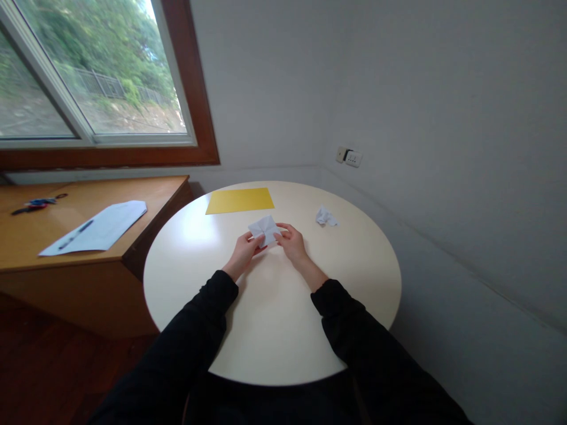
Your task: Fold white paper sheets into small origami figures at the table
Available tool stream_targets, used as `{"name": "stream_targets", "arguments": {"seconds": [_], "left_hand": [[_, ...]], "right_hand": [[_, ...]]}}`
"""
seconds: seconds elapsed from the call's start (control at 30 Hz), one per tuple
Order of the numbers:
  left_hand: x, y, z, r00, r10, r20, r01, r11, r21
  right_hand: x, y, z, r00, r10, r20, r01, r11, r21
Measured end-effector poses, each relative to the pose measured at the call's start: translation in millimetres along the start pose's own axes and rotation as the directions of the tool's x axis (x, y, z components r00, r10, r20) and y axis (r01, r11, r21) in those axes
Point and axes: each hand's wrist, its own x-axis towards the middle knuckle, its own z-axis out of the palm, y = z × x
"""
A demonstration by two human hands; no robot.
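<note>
A small piece of folded white paper [267,226], with crease lines meeting near its middle, is held above the round table. My left hand [246,250] grips its lower left edge, the thumb lying on top. At the right corner my right hand [291,241] pinches the paper between thumb and fingers. The undersides of both hands' fingers are partly hidden. Beyond the paper a flat yellow sheet [240,200] lies on the table, and off to the right is a crumpled bit of white paper [325,216].
The round cream table [274,330] stands close to the wall on the right. To the left, a wooden desk [163,206] carries white sheets [110,221], a dark pen [76,234] and scissors-like tools [39,204]. A socket [353,158] sits on the wall.
</note>
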Motion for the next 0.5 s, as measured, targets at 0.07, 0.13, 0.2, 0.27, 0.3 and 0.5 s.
{"name": "stream_targets", "arguments": {"seconds": [0.07, 0.13, 0.2, 0.27, 0.3, 0.5], "left_hand": [[0.3, 2.2, -1.8, 1.000, 0.002, -0.024, -0.001, 0.999, 0.035], [1.3, 4.2, -4.5, 0.999, 0.007, -0.044, -0.005, 0.999, 0.044], [2.7, 5.5, -7.1, 0.998, 0.013, -0.068, -0.010, 0.999, 0.047], [3.8, 6.3, -9.0, 0.995, 0.024, -0.095, -0.019, 0.998, 0.057], [4.2, 6.6, -9.5, 0.994, 0.029, -0.103, -0.023, 0.998, 0.063], [4.8, 7.3, -10.2, 0.997, 0.014, -0.076, -0.011, 0.999, 0.036]], "right_hand": [[0.7, 0.0, -0.7, 1.000, -0.021, 0.000, 0.021, 1.000, -0.006], [0.9, 0.2, -0.8, 0.999, -0.032, 0.011, 0.032, 0.999, -0.002], [0.7, 0.8, -0.4, 0.999, -0.031, 0.022, 0.031, 0.999, 0.010], [0.4, 1.5, 0.1, 0.999, -0.023, 0.037, 0.023, 1.000, 0.019], [0.2, 1.7, 0.3, 0.999, -0.022, 0.042, 0.021, 1.000, 0.018], [0.2, -0.7, 0.4, 0.998, -0.067, -0.004, 0.066, 0.997, -0.044]]}}
